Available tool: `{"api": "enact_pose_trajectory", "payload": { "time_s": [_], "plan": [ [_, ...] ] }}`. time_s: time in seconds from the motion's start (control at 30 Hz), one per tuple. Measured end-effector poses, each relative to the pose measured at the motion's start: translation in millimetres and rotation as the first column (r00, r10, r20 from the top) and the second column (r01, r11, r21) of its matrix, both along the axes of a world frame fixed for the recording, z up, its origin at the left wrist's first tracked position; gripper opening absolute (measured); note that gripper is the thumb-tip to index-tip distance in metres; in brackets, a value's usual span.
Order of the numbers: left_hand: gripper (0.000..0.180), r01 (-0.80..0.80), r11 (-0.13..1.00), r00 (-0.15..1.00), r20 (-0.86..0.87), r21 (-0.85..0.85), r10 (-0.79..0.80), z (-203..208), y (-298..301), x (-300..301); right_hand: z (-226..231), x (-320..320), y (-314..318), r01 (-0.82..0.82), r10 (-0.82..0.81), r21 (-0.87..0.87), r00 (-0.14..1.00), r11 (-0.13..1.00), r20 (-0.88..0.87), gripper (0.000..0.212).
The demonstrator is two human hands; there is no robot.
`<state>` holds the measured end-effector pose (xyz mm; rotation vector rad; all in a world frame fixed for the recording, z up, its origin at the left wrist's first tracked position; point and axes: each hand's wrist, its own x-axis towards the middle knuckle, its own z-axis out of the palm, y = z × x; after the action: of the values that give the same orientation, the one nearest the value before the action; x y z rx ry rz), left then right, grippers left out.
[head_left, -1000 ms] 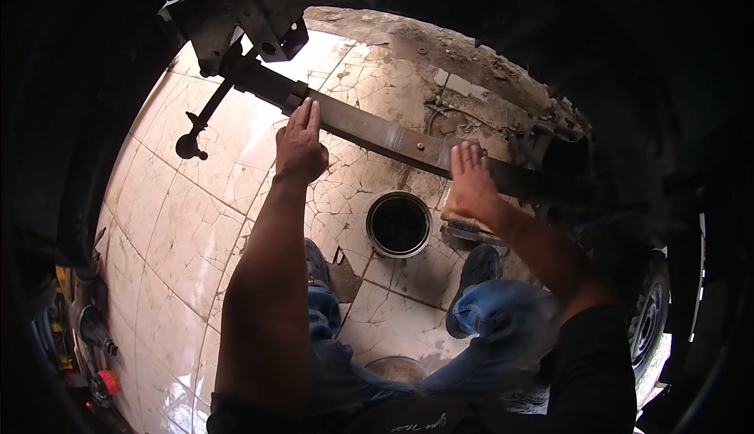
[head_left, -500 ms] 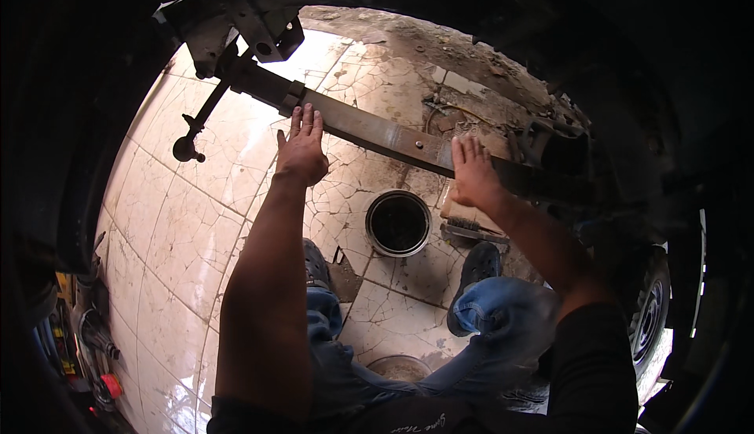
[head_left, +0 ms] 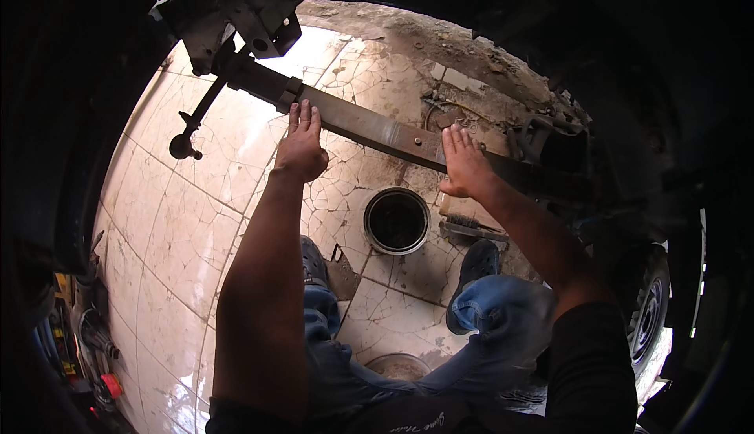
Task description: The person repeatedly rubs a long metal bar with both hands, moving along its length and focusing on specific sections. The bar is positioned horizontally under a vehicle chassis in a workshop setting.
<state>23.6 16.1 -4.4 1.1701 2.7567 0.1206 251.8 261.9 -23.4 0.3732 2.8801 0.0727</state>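
R hand (head_left: pixel 465 168) is shifting along the metal bar (head_left: pixel 357 121), nearer its bolt (head_left: pixel 418 141); L hand (head_left: pixel 301 151) is staying near the collar (head_left: pixel 290 95). Both are lying open against it, gripping nothing. Bar's spanning above floor (head_left: pixel 181 230); prob. partway: bar's up, hands still touching.

Black shirt (head_left: pixel 589 351), short sleeves, pale script-like marking (head_left: pixel 441 420) low on the front | blue denim jeans (head_left: pixel 510 308), creased, lighter in patches | dark clogs (head_left: pixel 477 265), rounded, perforated uppers | left hand (head_left: pixel 302 147), right hand (head_left: pixel 466 164) bare
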Motion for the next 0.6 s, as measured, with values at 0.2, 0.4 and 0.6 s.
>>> {"api": "enact_pose_trajectory", "payload": {
  "time_s": [0.2, 0.4, 0.6],
  "plan": [
    [0.086, -0.005, 0.999, 0.998, 0.064, 0.035, 0.002, 5.3, 2.8, 1.6, -3.3, -4.4, -5.4, -0.029, 0.027, -0.045, 0.998, 0.999, -0.050, 0.110],
    [0.083, -0.030, 0.999, 0.999, 0.027, 0.036, 0.029, 1.2, 1.6, 1.4, -11.3, -6.7, -41.6, 0.046, -0.046, -0.005, 0.998, 0.999, -0.045, 0.106],
    [0.082, -0.032, 0.999, 0.999, 0.035, 0.043, 0.031, -0.9, -0.4, -0.1, -0.9, -8.3, -29.4, 0.080, -0.081, -0.018, 0.996, 0.997, -0.031, 0.095]
  ]
}}
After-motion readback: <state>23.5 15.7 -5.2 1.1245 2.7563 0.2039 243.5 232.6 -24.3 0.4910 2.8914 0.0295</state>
